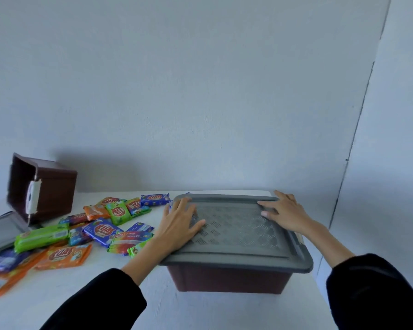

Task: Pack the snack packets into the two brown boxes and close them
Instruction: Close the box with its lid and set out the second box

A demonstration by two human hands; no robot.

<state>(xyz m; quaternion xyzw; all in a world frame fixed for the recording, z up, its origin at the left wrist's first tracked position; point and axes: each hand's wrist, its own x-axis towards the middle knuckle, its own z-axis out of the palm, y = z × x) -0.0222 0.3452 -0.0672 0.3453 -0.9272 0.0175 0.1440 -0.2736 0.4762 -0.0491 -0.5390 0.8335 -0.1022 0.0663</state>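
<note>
A brown box (227,279) stands on the white table in front of me with a grey patterned lid (239,236) on top. My left hand (179,222) lies flat on the lid's left part, fingers straight. My right hand (284,210) presses flat on the lid's far right part. A second brown box (50,186) lies tipped on its side at the far left, its opening facing left, a white latch on its side. Several snack packets (100,229) in green, orange and blue are scattered on the table between the two boxes.
Another grey lid (0,229) lies flat at the left edge, below the tipped box. The white table (105,294) ends at a wall behind, and its right edge runs just past the closed box. More packets (7,270) pile at the front left.
</note>
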